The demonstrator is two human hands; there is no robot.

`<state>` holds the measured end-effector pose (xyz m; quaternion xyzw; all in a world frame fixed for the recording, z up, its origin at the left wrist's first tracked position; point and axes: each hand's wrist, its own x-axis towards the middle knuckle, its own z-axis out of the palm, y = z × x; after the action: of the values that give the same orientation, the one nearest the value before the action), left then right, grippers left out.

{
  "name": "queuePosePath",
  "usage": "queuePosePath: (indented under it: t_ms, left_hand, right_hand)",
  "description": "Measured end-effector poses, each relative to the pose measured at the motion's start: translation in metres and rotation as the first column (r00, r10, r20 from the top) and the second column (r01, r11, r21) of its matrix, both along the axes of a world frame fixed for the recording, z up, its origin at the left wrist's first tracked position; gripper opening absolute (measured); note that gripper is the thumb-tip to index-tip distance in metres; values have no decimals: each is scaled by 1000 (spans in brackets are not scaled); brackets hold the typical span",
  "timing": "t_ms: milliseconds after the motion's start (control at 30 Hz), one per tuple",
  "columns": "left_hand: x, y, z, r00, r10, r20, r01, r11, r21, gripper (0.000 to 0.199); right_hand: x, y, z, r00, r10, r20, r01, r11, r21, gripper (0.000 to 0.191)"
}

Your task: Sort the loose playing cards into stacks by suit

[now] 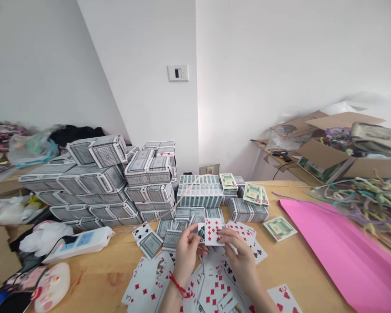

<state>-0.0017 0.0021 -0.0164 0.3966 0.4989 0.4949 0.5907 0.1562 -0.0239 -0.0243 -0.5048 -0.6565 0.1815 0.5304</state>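
Between my hands, above the table, are face-up playing cards (211, 232); a nine of diamonds is on top, with a black-suited card partly showing at its left. My left hand (188, 248) grips them at the left edge, thumb on the face. The fingers of my right hand (236, 248) are closed at the nine's right edge. Loose face-up cards (215, 291) lie spread beneath both hands, partly hidden by my forearms. More face-up cards (146, 278) lie left of my left wrist. Several face-down cards (173, 239) lie just beyond my left hand.
Tall stacks of grey-backed cards (94, 178) stand at the left, beside another stack (150, 174). Green card boxes (200, 191) stand behind my hands; a single box (279, 228) lies right. A pink sheet (339, 252), a power strip (81, 243) and tangled cords (371, 200) flank the work area.
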Motion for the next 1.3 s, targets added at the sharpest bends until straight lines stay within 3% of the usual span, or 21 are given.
queuePosePath:
  t_ms: [300, 467, 567, 667, 767, 833, 900, 1033, 1300]
  left_hand:
    - [-2, 1, 5, 991, -14, 134, 22, 998, -57, 57]
    - [0, 0, 8, 993, -75, 91, 80, 995, -52, 43]
    - [2, 0, 7, 993, -102, 63, 103, 995, -13, 36]
    - [2, 0, 2, 991, -133, 36, 131, 991, 36, 34]
    - [1, 1, -4, 983, -181, -23, 183, 978, 97, 29]
    - [1, 1, -6, 974, -210, -82, 219, 967, 127, 25]
    - [1, 0, -7, 963, -226, -145, 247, 958, 146, 20]
    - [2, -1, -8, 955, -245, -166, 271, 950, 156, 16]
    - [3, -1, -10, 971, -222, -89, 231, 966, 119, 15]
  right_hand:
    - [0, -1, 0, 996, 0, 94, -2, 1000, 24, 17]
    - [-1, -2, -1, 995, 19, 93, -18, 1000, -7, 21]
    - [-3, -4, 0, 1000, -15, 10, 16, 999, -45, 25]
    - [-5, -6, 4, 976, -51, -212, 21, 990, -140, 37]
    - [-6, -5, 9, 878, -109, -465, -53, 945, -322, 46]
    - [-5, -3, 10, 820, -175, -545, -99, 894, -436, 51]
    - [-5, -1, 8, 793, -198, -576, -134, 865, -483, 51]
    - [-2, 3, 6, 786, -128, -605, -243, 836, -492, 37]
    - [-5, -1, 15, 777, -65, -626, -288, 848, -446, 31]
